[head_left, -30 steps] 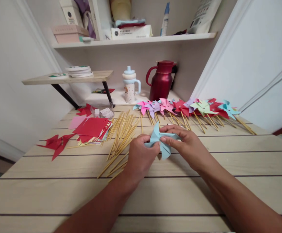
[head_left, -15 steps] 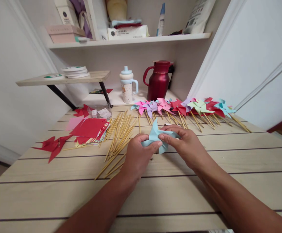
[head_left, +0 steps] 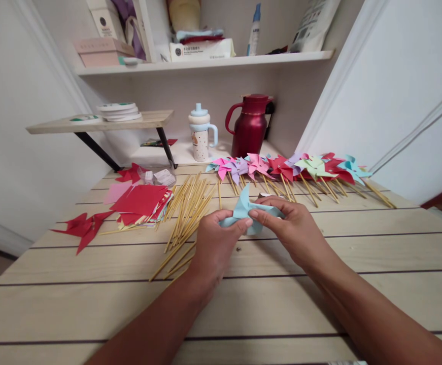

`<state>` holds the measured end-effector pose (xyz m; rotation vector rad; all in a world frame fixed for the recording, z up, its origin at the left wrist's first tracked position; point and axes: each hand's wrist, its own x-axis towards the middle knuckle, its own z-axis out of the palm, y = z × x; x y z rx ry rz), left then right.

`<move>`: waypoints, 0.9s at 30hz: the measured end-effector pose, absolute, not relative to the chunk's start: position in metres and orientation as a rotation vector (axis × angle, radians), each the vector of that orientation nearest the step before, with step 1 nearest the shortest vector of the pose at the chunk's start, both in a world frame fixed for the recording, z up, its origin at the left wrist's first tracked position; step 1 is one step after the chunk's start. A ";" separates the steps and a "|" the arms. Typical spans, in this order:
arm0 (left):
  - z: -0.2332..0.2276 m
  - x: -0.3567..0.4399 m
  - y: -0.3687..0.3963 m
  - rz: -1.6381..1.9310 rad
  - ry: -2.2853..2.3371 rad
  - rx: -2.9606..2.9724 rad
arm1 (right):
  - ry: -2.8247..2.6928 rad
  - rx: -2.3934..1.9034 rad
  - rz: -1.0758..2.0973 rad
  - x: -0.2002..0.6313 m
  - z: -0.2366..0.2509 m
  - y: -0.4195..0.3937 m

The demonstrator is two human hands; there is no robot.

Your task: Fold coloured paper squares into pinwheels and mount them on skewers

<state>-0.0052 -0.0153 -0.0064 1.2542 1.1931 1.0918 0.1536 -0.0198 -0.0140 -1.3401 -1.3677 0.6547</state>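
Both arms reach forward from the bottom of the view and meet over the middle of the counter [head_left: 91, 304]. The left hand [head_left: 215, 246] is curled, with its thumb and fingers pinching the left side of a light blue paper pinwheel [head_left: 243, 210]. The right hand [head_left: 293, 228] comes in from the other side, palm down, and its fingertips [head_left: 254, 215] pinch the middle of the same paper. The two hands touch each other at the paper.

The light blue paper pinwheel is folded, with one pointy flap sticking up and another hanging down under the fingers. It is held just above the counter, near the pile of wooden sticks [head_left: 186, 213] on its left. A row of finished pinwheels [head_left: 293, 170] in pink, purple, red, green and blue lies behind it. A stack of red paper squares [head_left: 140, 200] sits farther to the left.
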 end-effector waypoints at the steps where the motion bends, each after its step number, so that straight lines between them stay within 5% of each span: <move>1: -0.007 -0.005 -0.015 1.096 1.203 1.260 | -1.377 -1.335 0.659 0.153 -0.014 -0.020; 27: -0.014 -0.025 0.007 1.323 1.215 0.868 | -1.310 -1.299 0.886 0.163 -0.022 -0.010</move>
